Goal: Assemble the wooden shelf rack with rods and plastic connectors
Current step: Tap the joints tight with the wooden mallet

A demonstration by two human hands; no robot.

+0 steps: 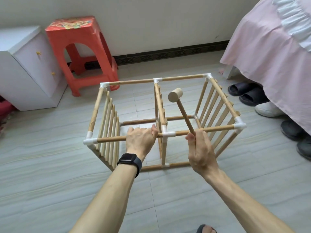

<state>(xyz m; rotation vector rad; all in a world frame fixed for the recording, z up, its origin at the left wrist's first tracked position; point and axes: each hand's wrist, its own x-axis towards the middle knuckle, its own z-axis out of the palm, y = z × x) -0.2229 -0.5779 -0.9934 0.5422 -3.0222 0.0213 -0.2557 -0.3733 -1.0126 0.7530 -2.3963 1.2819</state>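
The rack (pixel 160 106) stands on the tiled floor (pixel 50 174), in the middle of the room, between a red stool (pixel 80 52) and a bed (pixel 269 56) draped in pink cloth. It is a box frame of wooden rods joined by white connectors, with slatted panels at its left and right ends and one across the middle.

The left hand (pixel 140 140) grips the near top rod (pixel 111 139) from above, fingers curled over it, just left of the centre connector (pixel 165 133). A black watch (pixel 129 159) sits on that wrist.

The right hand (pixel 200 152) is closed round the lower end of a wooden mallet (pixel 183 111), thumb along the handle. The handle slants up and away to the left, crossing the same top rod just right of the centre connector. The round head hangs in the air over the open right half of the rack, touching nothing.

A white cabinet (pixel 28 69) stands left of the stool, against the wall. Dark slippers (pixel 244 93) and other shoes lie at the foot of the bed. The toe of a foot (pixel 206 229) shows at the bottom edge.
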